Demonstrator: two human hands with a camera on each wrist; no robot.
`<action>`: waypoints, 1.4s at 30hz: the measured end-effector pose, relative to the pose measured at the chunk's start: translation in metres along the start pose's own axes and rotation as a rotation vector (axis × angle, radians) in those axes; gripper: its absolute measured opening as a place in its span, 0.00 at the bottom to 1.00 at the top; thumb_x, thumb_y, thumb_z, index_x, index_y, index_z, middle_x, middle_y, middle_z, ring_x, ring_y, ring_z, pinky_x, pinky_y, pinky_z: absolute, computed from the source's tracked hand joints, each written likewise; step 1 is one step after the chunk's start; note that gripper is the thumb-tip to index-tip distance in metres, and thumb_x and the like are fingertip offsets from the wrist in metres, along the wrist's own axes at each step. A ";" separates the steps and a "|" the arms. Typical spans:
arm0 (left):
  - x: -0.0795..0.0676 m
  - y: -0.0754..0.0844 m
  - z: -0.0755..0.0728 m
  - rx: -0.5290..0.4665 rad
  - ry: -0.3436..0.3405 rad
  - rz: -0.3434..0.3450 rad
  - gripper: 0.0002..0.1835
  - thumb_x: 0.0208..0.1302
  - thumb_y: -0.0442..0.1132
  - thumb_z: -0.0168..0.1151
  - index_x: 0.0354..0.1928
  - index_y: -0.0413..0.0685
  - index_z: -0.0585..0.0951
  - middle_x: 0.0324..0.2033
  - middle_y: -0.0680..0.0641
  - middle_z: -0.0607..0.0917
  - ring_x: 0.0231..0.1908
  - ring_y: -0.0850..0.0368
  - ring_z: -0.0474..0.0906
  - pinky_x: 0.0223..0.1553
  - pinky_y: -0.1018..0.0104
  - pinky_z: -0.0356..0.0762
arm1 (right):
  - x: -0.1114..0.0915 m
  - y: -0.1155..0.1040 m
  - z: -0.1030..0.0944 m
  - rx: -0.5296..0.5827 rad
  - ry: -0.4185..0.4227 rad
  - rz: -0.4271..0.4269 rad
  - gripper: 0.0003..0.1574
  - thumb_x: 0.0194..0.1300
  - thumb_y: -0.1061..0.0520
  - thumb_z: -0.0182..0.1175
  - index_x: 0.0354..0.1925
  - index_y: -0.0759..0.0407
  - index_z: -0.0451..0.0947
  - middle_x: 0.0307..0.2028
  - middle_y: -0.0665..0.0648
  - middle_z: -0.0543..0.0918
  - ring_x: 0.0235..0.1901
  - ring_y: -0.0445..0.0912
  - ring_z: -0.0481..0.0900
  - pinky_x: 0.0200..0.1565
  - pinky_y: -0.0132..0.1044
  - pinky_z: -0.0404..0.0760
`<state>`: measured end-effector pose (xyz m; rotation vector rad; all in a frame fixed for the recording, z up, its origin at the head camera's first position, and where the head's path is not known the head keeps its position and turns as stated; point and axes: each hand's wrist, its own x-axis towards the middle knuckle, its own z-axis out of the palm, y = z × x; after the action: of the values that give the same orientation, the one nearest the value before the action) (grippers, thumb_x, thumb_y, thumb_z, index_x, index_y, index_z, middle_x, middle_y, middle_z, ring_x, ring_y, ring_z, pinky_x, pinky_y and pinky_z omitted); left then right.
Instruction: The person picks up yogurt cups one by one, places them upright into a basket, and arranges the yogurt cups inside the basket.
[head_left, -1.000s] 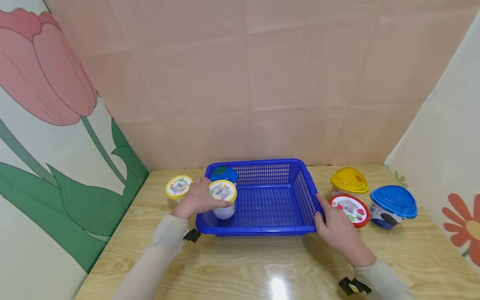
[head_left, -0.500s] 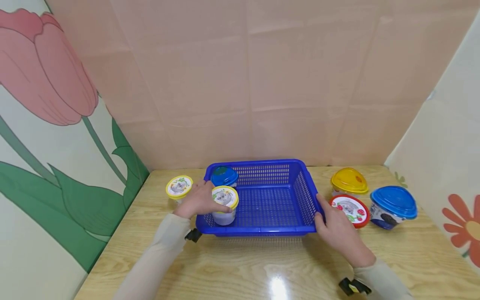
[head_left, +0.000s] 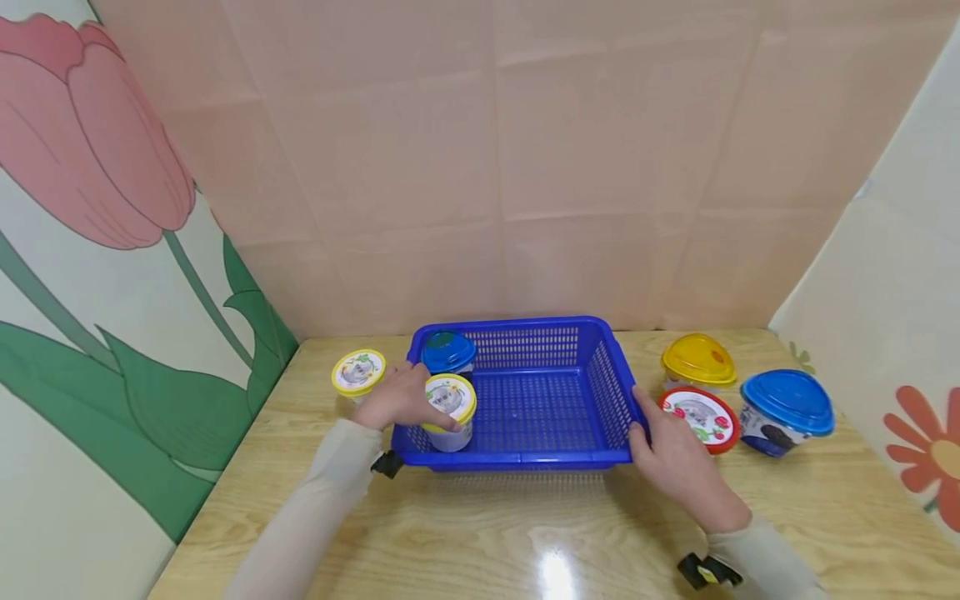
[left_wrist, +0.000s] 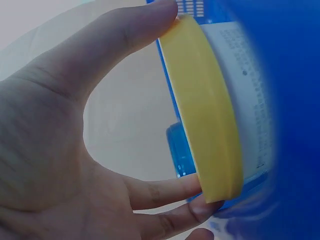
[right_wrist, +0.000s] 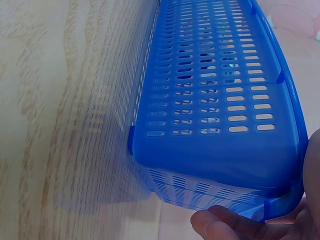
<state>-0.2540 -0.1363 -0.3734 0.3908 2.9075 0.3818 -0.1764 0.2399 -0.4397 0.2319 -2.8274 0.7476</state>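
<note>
My left hand point(head_left: 401, 397) pinches a white tub with a yellow lid point(head_left: 452, 400) between thumb and fingers. In the left wrist view the thumb is on one side of the yellow lid point(left_wrist: 205, 110) and fingertips are on the other. This tub stands upright in the front left corner of the blue plastic basket point(head_left: 525, 457). Behind it, a blue-lidded tub point(head_left: 447, 351) sits in the back left corner. At the basket's right rim, my right hand point(head_left: 678, 462) grips the edge. The right wrist view has its fingers curled under the basket's corner point(right_wrist: 280, 200).
Left of the basket is another yellow-lidded tub point(head_left: 358, 372), partly behind my left hand. To the right stand a tub with a clear yellow lid point(head_left: 698, 360), a red-rimmed tub point(head_left: 701, 418) and a blue-lidded tub point(head_left: 786, 404). A draped wall backs the wooden table point(head_left: 480, 533).
The yellow-lidded tub in my left hand has gone down and slightly toward me into the basket's front left corner. My right hand and the basket have stayed put.
</note>
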 end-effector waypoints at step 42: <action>0.012 0.002 -0.004 0.121 -0.100 0.063 0.47 0.36 0.64 0.81 0.53 0.37 0.79 0.44 0.44 0.81 0.47 0.47 0.74 0.56 0.52 0.73 | 0.001 0.001 0.001 0.008 -0.033 0.027 0.38 0.72 0.57 0.52 0.73 0.73 0.57 0.32 0.61 0.82 0.25 0.46 0.73 0.31 0.42 0.81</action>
<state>-0.2656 -0.1324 -0.3712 0.5053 2.8335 0.1902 -0.1781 0.2399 -0.4408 0.2097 -2.8647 0.7674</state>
